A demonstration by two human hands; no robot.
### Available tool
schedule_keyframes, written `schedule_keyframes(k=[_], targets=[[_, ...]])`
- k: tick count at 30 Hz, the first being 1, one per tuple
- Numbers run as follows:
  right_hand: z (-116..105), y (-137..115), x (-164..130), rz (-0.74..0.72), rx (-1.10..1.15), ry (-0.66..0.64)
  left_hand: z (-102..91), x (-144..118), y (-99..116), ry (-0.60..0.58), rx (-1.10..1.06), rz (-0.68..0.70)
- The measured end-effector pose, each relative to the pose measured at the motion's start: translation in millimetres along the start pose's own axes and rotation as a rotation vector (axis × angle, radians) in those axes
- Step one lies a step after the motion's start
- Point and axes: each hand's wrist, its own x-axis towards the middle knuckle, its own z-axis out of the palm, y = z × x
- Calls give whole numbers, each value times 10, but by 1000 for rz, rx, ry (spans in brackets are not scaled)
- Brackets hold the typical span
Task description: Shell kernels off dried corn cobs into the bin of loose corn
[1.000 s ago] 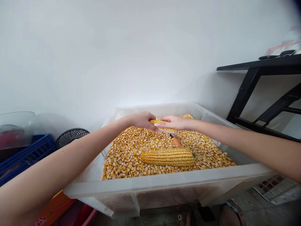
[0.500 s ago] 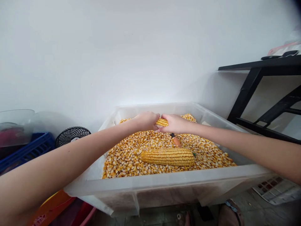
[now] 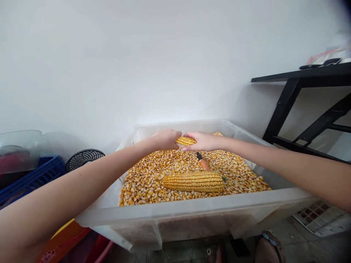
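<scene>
While both of your hands are wrapped around the small corn cob [image 3: 185, 140] at the far side of the clear plastic bin [image 3: 192, 210], keep the grip firm but let the wrists do the work. Your left hand [image 3: 165, 139] closes its fingers over the left end of the cob, and your right hand [image 3: 201, 141] closes over the right end, so only a short band of kernels shows between them. The cob sits just above the bed of loose kernels [image 3: 148, 179] that fills the bin, which is the right place for it: anything you twist loose should drop straight into the heap and not over the rim. To shell well from here, I would turn your two hands against each other, press with the thumbs along a row, and shift your hold a little each time a band comes bare. Keep the cob low and toward the middle of the bin, away from the back wall. A second, whole cob [image 3: 194, 182] lies across the kernels nearer to you, well apart from your hands, and a small orange-handled tool [image 3: 202, 162] rests on the kernels between it and your right hand; mind that your right wrist does not brush the tool as you twist. Whether its dark tip is sharp cannot be told from here, so treat it as though it is.
</scene>
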Motion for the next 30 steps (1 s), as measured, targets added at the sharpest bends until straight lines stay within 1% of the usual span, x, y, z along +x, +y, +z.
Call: schedule_keyframes(k=[5,10,13,18,21,23,24,26,28,30], targets=[[0,-75,-18,17,-58,83,-36,-15,10,19,1,7],[-8,-28,-25,-33,27,17,-51,-27,6,6,29,-4],[15,-35,-20,-15,33,31,-59,-31,1,2,37,-3],[68,-104,-13,-8,-41,118,-75,-28,-6,22,37,2],[68,-131,-18,44,-154,143,-92,-27,9,22,51,-14],[48,-128,-28,53,-184,124,-96,-31,23,11,52,-19],[35,-120,-34,40,-161,96,-93,-33,28,0,47,-19],[15,-98,-45,8,-57,14,-76,-37,32,-20,38,-12],[14,-82,-51,14,39,-40,-50,-37,29,-26,41,0],[39,-84,-47,48,56,-27,-32,-33,28,-27,41,0]])
